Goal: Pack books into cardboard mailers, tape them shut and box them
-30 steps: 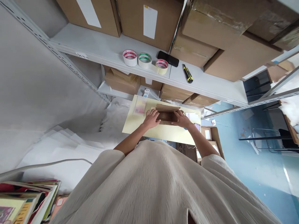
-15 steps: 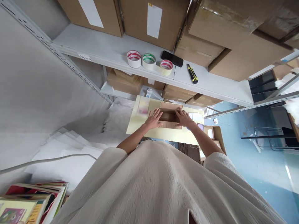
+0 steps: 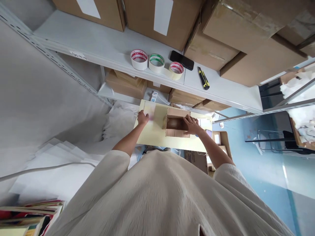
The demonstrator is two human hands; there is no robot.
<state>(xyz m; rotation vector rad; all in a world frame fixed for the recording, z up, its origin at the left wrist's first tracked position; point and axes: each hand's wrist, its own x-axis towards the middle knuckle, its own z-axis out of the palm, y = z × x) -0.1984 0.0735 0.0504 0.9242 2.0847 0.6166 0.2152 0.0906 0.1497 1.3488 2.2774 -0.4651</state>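
While the right hand (image 3: 191, 124), grip spread, seems to steady the open carton (image 3: 174, 124) mid-way along the surface (image 3: 157, 131), the left hand (image 3: 143, 118), its grip impossible to tell, apparently reaches for the pinkish sheet (image 3: 149, 107) at left, calling for a light pinch.

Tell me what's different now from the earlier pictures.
The left hand has let go of the open cardboard box and moved left to the clear packet on the table; whether it grips the packet is unclear. The right hand stays at the box's right end. The tape rolls and cutter remain on the shelf.
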